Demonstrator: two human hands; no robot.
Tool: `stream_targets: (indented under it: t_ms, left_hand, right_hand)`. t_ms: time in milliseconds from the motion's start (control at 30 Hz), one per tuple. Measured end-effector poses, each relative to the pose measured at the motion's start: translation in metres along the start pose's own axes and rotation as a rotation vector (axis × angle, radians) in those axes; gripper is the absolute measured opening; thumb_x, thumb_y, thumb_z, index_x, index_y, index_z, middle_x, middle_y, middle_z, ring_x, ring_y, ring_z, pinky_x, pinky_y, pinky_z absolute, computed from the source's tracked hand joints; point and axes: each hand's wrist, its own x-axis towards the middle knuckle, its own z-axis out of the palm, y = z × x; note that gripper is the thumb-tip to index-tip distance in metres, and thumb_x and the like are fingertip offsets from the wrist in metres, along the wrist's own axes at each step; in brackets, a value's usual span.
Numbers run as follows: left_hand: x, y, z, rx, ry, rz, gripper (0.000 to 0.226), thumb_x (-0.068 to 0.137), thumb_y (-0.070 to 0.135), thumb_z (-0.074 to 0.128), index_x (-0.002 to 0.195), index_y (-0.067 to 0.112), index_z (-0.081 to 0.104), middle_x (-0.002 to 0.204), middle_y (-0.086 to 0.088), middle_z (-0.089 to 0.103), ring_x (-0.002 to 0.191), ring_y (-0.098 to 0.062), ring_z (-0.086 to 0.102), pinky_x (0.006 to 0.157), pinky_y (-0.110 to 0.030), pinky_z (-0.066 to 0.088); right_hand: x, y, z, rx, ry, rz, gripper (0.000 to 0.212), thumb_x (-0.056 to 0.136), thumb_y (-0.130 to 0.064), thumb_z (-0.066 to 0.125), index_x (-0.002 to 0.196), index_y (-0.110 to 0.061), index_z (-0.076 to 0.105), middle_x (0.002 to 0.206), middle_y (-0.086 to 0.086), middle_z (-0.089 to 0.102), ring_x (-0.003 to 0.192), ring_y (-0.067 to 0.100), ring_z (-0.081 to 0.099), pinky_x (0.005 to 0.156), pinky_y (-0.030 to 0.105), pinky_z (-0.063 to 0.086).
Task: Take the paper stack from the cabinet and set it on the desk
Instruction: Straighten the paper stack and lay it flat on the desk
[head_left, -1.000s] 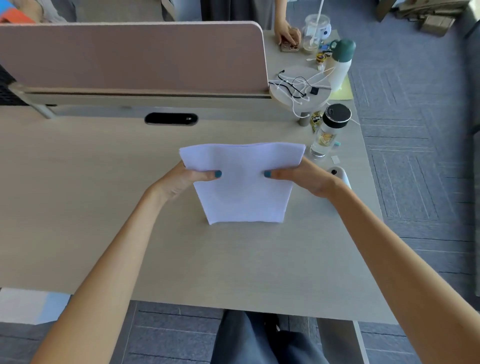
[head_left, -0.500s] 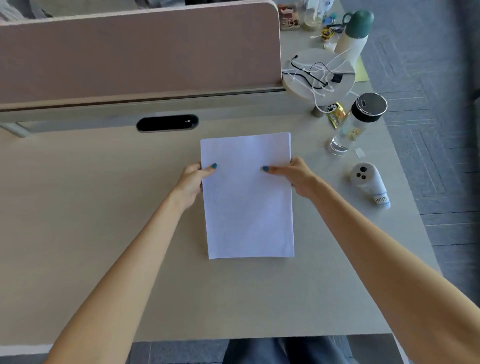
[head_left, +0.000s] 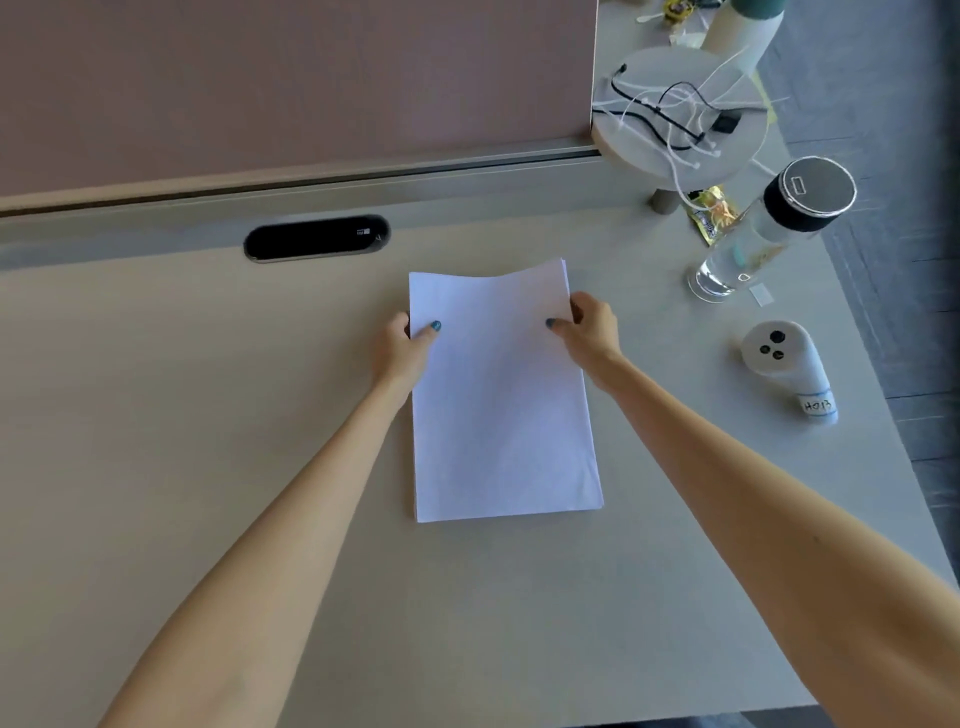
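A white paper stack (head_left: 501, 415) lies on the light wooden desk (head_left: 182, 415), its near edge flat on the surface and its far edge slightly lifted and bowed. My left hand (head_left: 405, 348) grips the stack's left edge, thumb on top. My right hand (head_left: 589, 327) grips the right edge the same way, fingers curled under. No cabinet is in view.
A pink divider panel (head_left: 291, 78) runs along the desk's back, with a black cable slot (head_left: 317, 238) below it. To the right stand a clear bottle with a black cap (head_left: 769, 228), a white controller (head_left: 787, 369), a small round stand with cables (head_left: 680, 119) and a snack packet (head_left: 711, 213).
The stack went from held upright and curled above the desk to lying flat on it. Both hands stayed on its side edges. The camera moved closer and lower.
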Motion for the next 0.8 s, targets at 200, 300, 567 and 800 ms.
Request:
stream_targets:
  t_ms: [200, 300, 567, 800]
  left_hand:
    - [0.011, 0.0, 0.002, 0.156, 0.124, 0.028, 0.032, 0.078, 0.034, 0.068, 0.074, 0.019, 0.041, 0.066, 0.005, 0.048, 0.061, -0.022, 0.045, 0.059, -0.034, 0.038]
    - [0.008, 0.003, 0.004, 0.307, 0.219, 0.072, 0.036, 0.078, 0.035, 0.07, 0.089, 0.014, 0.043, 0.08, 0.005, 0.051, 0.072, -0.023, 0.054, 0.063, -0.038, 0.044]
    - [0.003, 0.013, 0.007, 0.525, 0.294, 0.116, 0.043, 0.081, 0.034, 0.069, 0.103, 0.006, 0.045, 0.107, -0.009, 0.055, 0.094, -0.031, 0.058, 0.066, -0.037, 0.04]
    - [-0.008, -0.011, 0.023, 0.812, 0.168, 0.671, 0.048, 0.097, 0.024, 0.039, 0.141, 0.007, 0.043, 0.155, -0.011, 0.037, 0.143, -0.03, 0.035, 0.111, -0.04, 0.031]
  right_hand:
    - [0.018, 0.006, 0.0, -0.106, 0.014, -0.065, 0.022, 0.076, -0.01, 0.071, 0.092, 0.003, 0.062, 0.081, 0.008, 0.061, 0.073, 0.022, 0.052, 0.063, 0.029, 0.04]
    - [0.016, 0.006, 0.002, -0.138, 0.051, -0.085, 0.033, 0.075, -0.011, 0.072, 0.104, -0.005, 0.058, 0.097, 0.007, 0.065, 0.084, 0.023, 0.058, 0.067, 0.03, 0.045]
    - [0.008, 0.008, 0.009, -0.309, 0.172, -0.29, 0.053, 0.077, -0.012, 0.07, 0.122, -0.009, 0.044, 0.123, 0.007, 0.048, 0.114, 0.026, 0.049, 0.079, 0.039, 0.051]
    - [-0.013, 0.014, 0.027, -0.618, 0.113, -0.683, 0.046, 0.09, -0.017, 0.049, 0.134, -0.007, 0.047, 0.141, 0.01, 0.048, 0.125, 0.03, 0.048, 0.101, 0.04, 0.045]
